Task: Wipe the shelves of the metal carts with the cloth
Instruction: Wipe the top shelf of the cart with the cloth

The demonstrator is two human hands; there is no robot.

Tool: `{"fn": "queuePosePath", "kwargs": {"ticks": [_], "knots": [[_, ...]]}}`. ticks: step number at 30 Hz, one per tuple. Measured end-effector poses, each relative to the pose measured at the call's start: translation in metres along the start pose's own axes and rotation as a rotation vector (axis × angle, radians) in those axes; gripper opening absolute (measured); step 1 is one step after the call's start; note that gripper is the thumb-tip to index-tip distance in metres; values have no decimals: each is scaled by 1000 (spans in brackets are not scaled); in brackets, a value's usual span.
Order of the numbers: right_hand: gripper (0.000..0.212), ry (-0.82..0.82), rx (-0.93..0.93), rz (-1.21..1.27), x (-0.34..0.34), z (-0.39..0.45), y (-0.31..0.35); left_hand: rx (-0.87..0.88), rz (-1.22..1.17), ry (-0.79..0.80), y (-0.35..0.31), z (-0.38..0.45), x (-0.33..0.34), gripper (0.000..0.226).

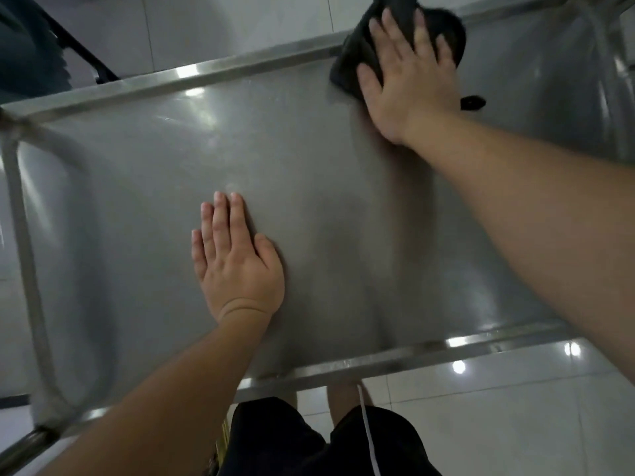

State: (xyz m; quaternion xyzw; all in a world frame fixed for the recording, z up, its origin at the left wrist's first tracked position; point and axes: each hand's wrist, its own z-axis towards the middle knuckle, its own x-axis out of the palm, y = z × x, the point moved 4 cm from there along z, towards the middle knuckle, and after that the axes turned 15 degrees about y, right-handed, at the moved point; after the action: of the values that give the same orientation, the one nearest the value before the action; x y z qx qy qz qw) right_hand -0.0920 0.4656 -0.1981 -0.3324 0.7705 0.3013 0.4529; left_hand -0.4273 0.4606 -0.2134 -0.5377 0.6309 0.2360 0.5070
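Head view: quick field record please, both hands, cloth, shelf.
surface: top shelf of a metal cart, raised rim all round
cloth: dark cloth, at the far rim, right end
right hand: right hand flat on the cloth, fingers spread, pressing it to the shelf
left hand: left hand flat on bare shelf, fingers together, holds nothing
floor: pale glossy tiles

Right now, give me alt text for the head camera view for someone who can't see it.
A person's right hand presses a dark cloth flat against the far rim of a metal cart shelf. Their left hand rests flat, fingers straight, on the shelf nearer the body, with pale floor tiles around.
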Motion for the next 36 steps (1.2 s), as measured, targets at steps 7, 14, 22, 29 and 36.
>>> {"fn": "queuePosePath", "kwargs": {"ticks": [7, 14, 22, 29, 36], "knots": [[62, 60, -189, -72, 89, -204, 27, -4, -12, 10, 0, 0, -1, 69], [65, 277, -371, -198, 130, -287, 22, -5, -35, 52, 3, -3, -3, 69], [71, 151, -244, -144, 49, -77, 78, 4, -28, 83, 1, -1, -6, 68], [71, 185, -102, -31, 10, 9, 115, 141, -62, 261, 16, 1, -35, 67], [72, 192, -90, -38, 8, 5, 115, 103, 112, 232, 102, 18, -56, 66]]}}
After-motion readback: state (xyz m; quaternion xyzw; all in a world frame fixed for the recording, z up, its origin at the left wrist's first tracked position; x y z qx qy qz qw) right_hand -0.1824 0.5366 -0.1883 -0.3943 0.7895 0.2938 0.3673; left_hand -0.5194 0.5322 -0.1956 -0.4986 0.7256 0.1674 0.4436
